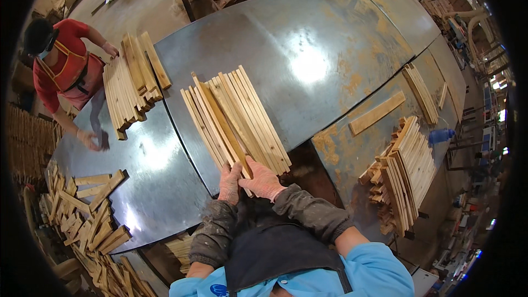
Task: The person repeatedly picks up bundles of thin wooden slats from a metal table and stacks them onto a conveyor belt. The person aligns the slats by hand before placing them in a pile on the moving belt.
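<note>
A row of long, pale wooden slats lies side by side on the metal table in front of me. Among them one darker, yellowish wooden slat sits tilted, its near end between my hands. My left hand, in a pinkish work glove, is closed on that near end from the left. From the right, my gloved right hand grips the same end, its fingers over the slats' near ends. Both hands are close together at the table's near edge, so the exact finger contact is partly hidden.
The metal table has seams and a near gap by my right arm. A co-worker in red stands left beside more slats. Short offcuts are heaped at lower left. Stacked slats and a loose board lie right.
</note>
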### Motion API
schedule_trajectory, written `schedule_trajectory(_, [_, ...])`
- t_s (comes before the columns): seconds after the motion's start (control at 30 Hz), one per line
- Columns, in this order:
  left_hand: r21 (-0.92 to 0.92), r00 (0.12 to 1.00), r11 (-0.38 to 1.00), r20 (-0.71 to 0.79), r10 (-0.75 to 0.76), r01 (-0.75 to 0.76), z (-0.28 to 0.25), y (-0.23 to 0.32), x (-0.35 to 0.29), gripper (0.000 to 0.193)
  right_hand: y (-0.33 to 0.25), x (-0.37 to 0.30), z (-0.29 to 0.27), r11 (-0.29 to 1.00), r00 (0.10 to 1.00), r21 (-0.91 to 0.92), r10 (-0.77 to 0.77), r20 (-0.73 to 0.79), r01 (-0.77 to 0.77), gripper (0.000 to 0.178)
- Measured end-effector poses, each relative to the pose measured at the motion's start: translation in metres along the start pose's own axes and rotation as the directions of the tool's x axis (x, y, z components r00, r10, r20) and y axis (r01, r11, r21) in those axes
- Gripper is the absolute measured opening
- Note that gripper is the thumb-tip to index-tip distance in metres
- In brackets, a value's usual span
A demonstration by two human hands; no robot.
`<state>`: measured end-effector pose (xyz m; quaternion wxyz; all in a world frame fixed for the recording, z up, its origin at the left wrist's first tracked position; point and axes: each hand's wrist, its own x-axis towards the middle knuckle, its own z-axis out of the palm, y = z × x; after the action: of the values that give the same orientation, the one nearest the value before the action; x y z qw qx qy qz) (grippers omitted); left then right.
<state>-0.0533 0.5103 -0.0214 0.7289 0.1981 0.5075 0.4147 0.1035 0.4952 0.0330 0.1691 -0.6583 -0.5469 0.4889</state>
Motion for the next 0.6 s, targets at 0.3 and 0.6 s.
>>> schedule_trajectory(0.3, [0.414, 0.958, 0.895, -0.15, 0.244, -0.163, -0.025, -0.076, 0.052, 0.062, 0.056, -0.123, -0.104, 0.899, 1.0, 0.438, -0.015, 0.004, 0.012, 0.089])
schedule_trajectory(0.6, [0.802, 0.922, 0.595, -0.268, 0.279, 0.054, 0.094, -0.042, 0.033, 0.054, 0.165, -0.176, -0.175, 0.923, 0.854, 0.384, 0.191, -0.484, 0.011, 0.051])
